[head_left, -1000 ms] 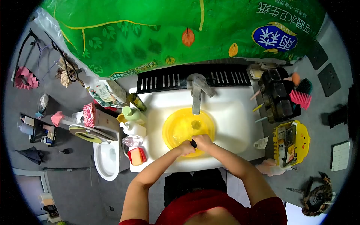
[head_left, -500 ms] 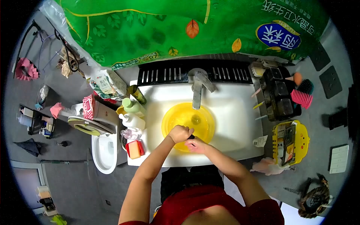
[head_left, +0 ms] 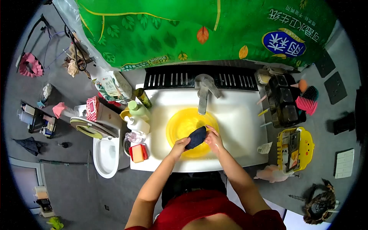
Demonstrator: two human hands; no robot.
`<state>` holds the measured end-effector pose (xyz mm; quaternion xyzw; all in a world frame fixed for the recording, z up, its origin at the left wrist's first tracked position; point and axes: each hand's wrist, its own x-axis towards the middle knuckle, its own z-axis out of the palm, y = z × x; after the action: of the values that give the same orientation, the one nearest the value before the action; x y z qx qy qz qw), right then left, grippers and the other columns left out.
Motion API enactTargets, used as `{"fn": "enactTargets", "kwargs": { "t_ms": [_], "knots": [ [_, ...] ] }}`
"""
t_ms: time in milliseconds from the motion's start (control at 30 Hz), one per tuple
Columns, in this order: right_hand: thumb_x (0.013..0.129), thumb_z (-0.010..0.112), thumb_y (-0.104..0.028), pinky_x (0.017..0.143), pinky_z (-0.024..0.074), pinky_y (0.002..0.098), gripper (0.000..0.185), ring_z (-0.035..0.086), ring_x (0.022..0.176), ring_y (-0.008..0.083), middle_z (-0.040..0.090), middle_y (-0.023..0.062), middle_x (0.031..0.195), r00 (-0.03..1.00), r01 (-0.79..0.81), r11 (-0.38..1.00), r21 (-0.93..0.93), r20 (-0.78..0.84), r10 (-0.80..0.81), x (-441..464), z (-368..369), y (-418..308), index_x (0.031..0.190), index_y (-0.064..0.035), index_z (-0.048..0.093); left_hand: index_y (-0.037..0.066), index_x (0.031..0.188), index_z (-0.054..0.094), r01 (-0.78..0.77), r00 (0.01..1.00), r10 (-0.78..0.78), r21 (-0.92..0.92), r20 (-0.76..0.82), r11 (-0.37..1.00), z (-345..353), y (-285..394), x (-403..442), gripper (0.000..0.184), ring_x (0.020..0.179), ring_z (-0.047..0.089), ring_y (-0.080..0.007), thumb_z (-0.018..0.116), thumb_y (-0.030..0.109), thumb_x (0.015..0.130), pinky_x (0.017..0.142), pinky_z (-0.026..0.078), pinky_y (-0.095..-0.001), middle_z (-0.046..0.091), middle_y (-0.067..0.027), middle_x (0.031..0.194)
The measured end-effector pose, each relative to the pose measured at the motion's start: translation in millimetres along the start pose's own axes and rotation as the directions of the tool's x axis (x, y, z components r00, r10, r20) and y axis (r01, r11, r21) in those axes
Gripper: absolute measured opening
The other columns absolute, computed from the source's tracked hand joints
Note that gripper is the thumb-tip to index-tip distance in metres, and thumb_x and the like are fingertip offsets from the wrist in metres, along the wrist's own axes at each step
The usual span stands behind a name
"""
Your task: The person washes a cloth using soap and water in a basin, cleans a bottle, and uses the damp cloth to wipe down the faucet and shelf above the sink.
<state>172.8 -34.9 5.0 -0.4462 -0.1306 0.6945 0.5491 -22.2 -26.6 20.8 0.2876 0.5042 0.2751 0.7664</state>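
A small dark navy cloth piece (head_left: 196,138), folded or bunched, is stretched between my hands above the yellow basin (head_left: 173,124). My left hand (head_left: 180,147) grips its lower-left end with thumb and fingers. At the upper-right end, my right hand (head_left: 214,138) pinches the cloth's edge. What kind of cloth item it is I cannot make out. The basin stands in the white sink (head_left: 241,130), with what looks like water in it. Over its back rim reaches the metal faucet (head_left: 203,96).
Left of the sink stand a white pump bottle (head_left: 137,125), a green bottle (head_left: 138,110) and a sponge in a red dish (head_left: 138,153). On the right are a black organizer (head_left: 281,101) and a yellow basket (head_left: 306,147). A green tissue pack (head_left: 165,34) spans the back.
My hands were closed together around the mostly hidden dark cloth. They have moved apart, and the cloth is now spread between them. The view has shifted slightly.
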Motion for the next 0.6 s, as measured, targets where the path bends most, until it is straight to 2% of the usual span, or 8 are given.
{"fn": "enactTargets", "kwargs": {
  "t_ms": [67,100,200,333,367,467,500,600],
  "knots": [
    [0.085,0.047,-0.012,0.063,0.0428,0.0247,0.029,0.05,0.071,0.0113,0.051,0.0001,0.083,1.0,-0.027,0.994,0.102,0.011,0.026,-5,5,-4,0.114,-0.0107,0.047,0.005,0.098,0.062,-0.21,0.975,0.205,-0.04,-0.089,0.977,-1,3,-1,0.024,0.078,0.054,-0.0068,0.057,0.024,0.085,0.073,0.041,-0.021,0.06,0.0021,0.087],
    [0.083,0.054,-0.015,0.067,0.0428,0.024,0.032,0.051,0.077,0.0104,0.052,-0.0002,0.089,0.98,-0.199,0.978,0.061,-0.006,0.2,-4,16,-12,0.114,-0.0109,0.047,0.004,0.098,0.062,-0.238,0.969,0.237,-0.002,-0.062,0.971,-1,8,-1,0.023,0.078,0.053,-0.0068,0.056,0.023,0.085,0.073,0.041,-0.0205,0.06,0.002,0.086],
    [0.079,0.062,-0.018,0.075,0.0442,0.0267,0.047,0.053,0.088,0.0122,0.053,0.003,0.103,0.978,0.021,0.9,-0.434,0.196,0.072,-10,25,2,0.12,-0.008,0.042,0.002,0.095,0.062,-0.308,0.951,0.307,0.11,0.022,0.945,-5,21,-3,0.02,0.078,0.053,-0.0066,0.055,0.019,0.085,0.073,0.04,-0.0192,0.06,0.0016,0.085],
    [0.07,0.072,-0.017,0.078,0.0433,0.0257,0.052,0.053,0.088,0.0131,0.056,0.0066,0.097,0.976,0.213,0.858,-0.468,0.148,-0.162,-5,27,-2,0.111,0.0015,0.047,0.002,0.097,0.062,-0.564,0.812,0.581,0.174,-0.058,0.807,-18,26,8,0.018,0.078,0.053,-0.0077,0.059,0.009,0.081,0.072,0.041,-0.0209,0.061,0.0,0.087],
    [0.069,0.073,-0.02,0.078,0.0437,0.0254,0.056,0.054,0.089,0.0143,0.056,0.0095,0.1,0.983,0.179,0.827,-0.533,0.124,-0.133,-16,34,-15,0.112,0.0036,0.046,0.003,0.089,0.061,-0.612,0.732,0.67,0.311,-0.124,0.727,-24,25,16,0.012,0.069,0.051,-0.0068,0.063,0.005,0.077,0.062,0.041,-0.0202,0.059,0.0001,0.078],
    [0.069,0.074,-0.023,0.079,0.0439,0.0263,0.059,0.054,0.091,0.0151,0.056,0.0106,0.101,0.956,0.212,0.497,-0.841,0.283,0.07,-21,35,-35,0.112,0.0057,0.045,0.006,0.08,0.053,-0.584,0.804,0.593,0.123,-0.051,0.802,-20,52,-7,0.009,0.061,0.047,-0.0042,0.062,0.007,0.078,0.055,0.037,-0.0175,0.055,0.0026,0.071],
    [0.07,0.073,-0.029,0.082,0.0422,0.0261,0.06,0.053,0.094,0.0142,0.056,0.0111,0.101,0.931,0.117,0.665,-0.738,0.314,0.184,-23,34,-37,0.109,0.0076,0.046,0.009,0.075,0.045,-0.528,0.839,0.54,0.153,-0.056,0.836,-16,63,-14,0.017,0.057,0.043,-0.0025,0.061,0.006,0.079,0.051,0.032,-0.0157,0.05,0.0054,0.065],
    [0.082,0.06,-0.025,0.088,0.0365,0.0235,0.045,0.048,0.101,0.0131,0.054,0.0073,0.1,0.957,0.048,0.741,-0.67,0.244,0.159,-14,29,-35,0.113,0.0023,0.044,0.01,0.075,0.046,-0.437,0.895,0.444,-0.137,0.032,0.889,-8,77,-21,0.015,0.057,0.043,-0.0027,0.06,0.006,0.08,0.053,0.032,-0.0155,0.047,0.0073,0.063]
  ]
}}
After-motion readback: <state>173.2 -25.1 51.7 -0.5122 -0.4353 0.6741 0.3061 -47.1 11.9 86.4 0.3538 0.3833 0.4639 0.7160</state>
